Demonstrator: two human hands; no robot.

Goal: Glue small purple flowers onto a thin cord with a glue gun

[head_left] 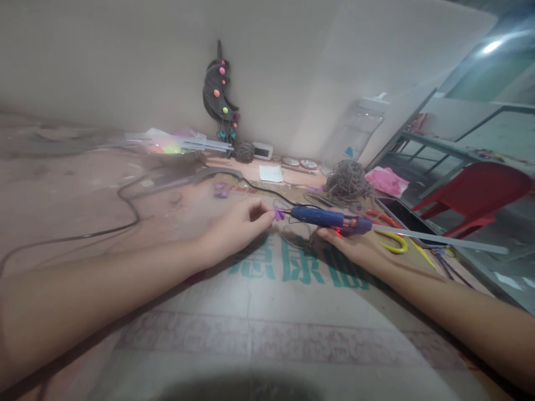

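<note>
A small purple piece [279,213] is pinched between the thumb and finger of my left hand [246,220]; its exact kind is too small to make out. My right hand [340,236] grips a blue hot glue gun [320,217], whose metal nozzle points left and meets the purple piece. Out of the gun's back end runs a long translucent glue stick [443,239], and a red light glows on its body. Some fingers of my right hand are hidden behind the gun. More small purple pieces [221,190] lie beyond my left hand.
Grey yarn [349,181], scissors with yellow handles [393,242], a phone [412,220] and pink cloth [387,181] lie to the right. Spare glue sticks [196,143] are at back left. A black cord [125,225] crosses the table. A grey crescent ornament [217,92] hangs against the wall.
</note>
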